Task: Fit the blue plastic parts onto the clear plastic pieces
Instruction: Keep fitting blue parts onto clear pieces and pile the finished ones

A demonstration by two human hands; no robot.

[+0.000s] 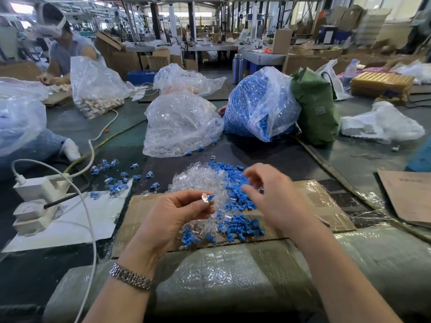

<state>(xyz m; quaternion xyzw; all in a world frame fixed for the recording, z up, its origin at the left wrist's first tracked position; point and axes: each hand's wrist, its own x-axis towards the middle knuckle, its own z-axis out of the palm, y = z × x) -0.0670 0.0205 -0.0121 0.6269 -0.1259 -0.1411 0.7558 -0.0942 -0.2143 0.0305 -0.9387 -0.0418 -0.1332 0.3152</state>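
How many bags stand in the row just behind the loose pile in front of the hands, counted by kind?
Clear bag of clear pieces: 1
Clear bag of blue parts: 1
Green bag: 1
Total: 3

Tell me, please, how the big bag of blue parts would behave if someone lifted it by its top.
The bag of blue parts would probably sag, since its thin clear film is wrinkled and limp. It looks fairly heavy, being packed full. The small loose pieces inside would likely shift, and some might spill where the film gapes near its base.
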